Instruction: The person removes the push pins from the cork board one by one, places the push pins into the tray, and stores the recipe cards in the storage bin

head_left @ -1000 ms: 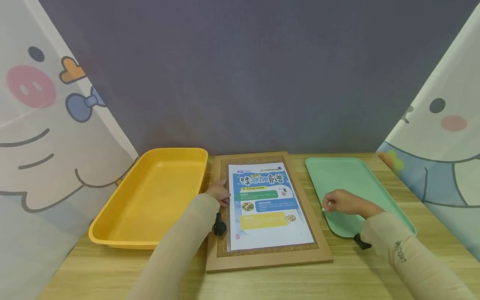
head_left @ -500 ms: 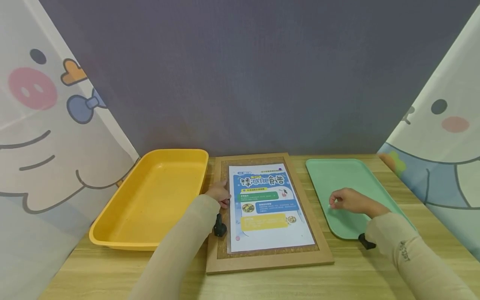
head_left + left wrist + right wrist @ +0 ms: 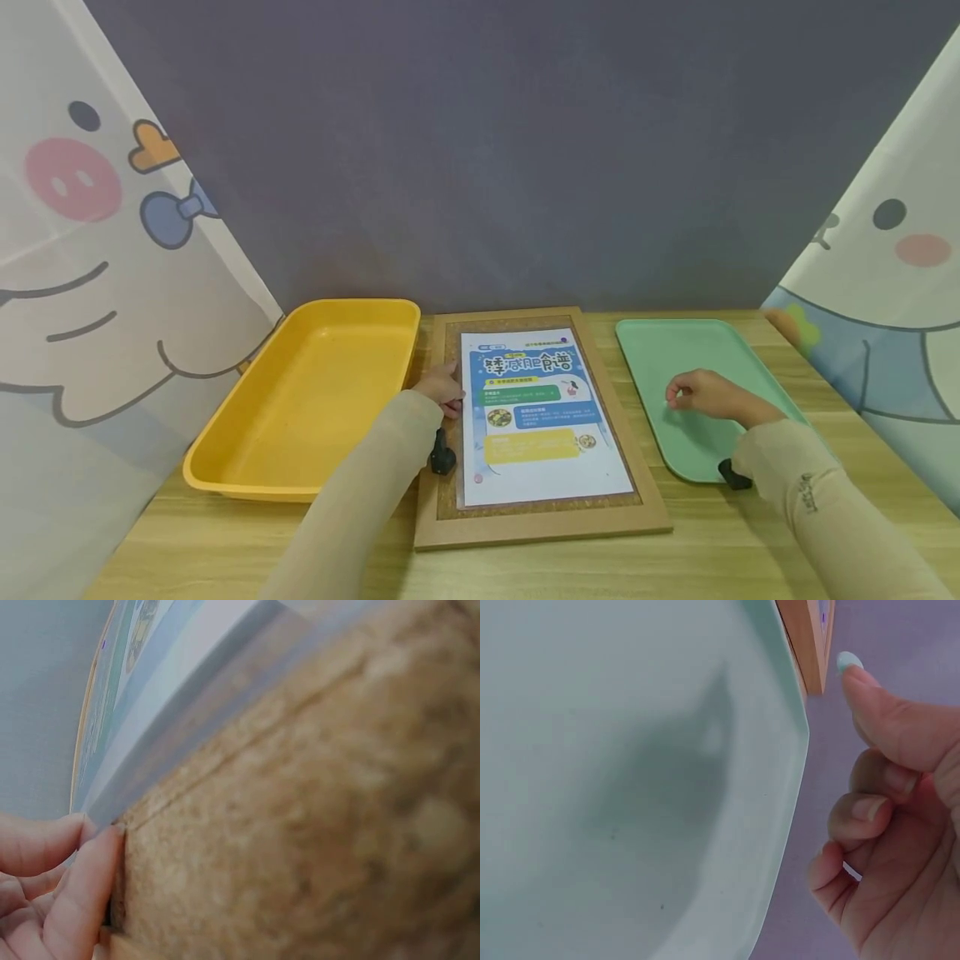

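Note:
In the head view, a printed sheet in a clear plastic sleeve lies on a wood-framed cork board. A purple pin sits near its top right corner. My left hand pinches the sleeve's left edge between thumb and finger; in the left wrist view that edge stands lifted off the cork. My right hand is above the green tray, its other fingers curled. It pinches a small mint-green round-headed piece, seemingly a pushpin, at the thumb tip.
A deep yellow tray stands left of the board, close to its frame. The board lies between both trays on a wooden table. A dark grey partition rises behind, with printed cloths at both sides.
My right hand has lifted away from the green tray's left edge and shifted slightly right over it, with the mint-green piece. The left hand keeps its place on the sleeve edge.

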A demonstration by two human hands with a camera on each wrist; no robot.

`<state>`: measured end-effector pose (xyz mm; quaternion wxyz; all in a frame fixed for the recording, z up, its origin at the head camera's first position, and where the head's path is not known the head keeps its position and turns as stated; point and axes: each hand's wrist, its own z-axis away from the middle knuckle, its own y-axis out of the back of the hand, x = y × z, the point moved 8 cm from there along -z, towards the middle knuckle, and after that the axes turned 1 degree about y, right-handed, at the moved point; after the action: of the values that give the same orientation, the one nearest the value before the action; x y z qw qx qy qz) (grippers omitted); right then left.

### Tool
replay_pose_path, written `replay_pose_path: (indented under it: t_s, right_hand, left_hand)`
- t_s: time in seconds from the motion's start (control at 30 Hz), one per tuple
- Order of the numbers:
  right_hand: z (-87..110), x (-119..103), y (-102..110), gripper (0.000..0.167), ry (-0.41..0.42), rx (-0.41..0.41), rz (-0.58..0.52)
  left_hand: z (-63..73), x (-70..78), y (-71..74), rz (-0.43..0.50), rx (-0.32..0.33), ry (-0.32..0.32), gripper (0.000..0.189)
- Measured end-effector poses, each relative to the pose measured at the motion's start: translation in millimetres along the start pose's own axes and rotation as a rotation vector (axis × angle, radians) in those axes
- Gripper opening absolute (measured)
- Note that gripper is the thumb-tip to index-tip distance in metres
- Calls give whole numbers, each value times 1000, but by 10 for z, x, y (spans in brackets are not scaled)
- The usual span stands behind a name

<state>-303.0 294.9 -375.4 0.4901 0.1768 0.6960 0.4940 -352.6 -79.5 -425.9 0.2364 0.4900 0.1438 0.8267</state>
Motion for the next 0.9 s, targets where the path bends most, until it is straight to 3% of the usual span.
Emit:
replay_pose_path:
  t_s: [0.9]
  right_hand:
    - [-49, 233, 53, 10, -87, 1, 3]
  left_hand:
    - [-31, -5, -8, -4, 6, -7, 73]
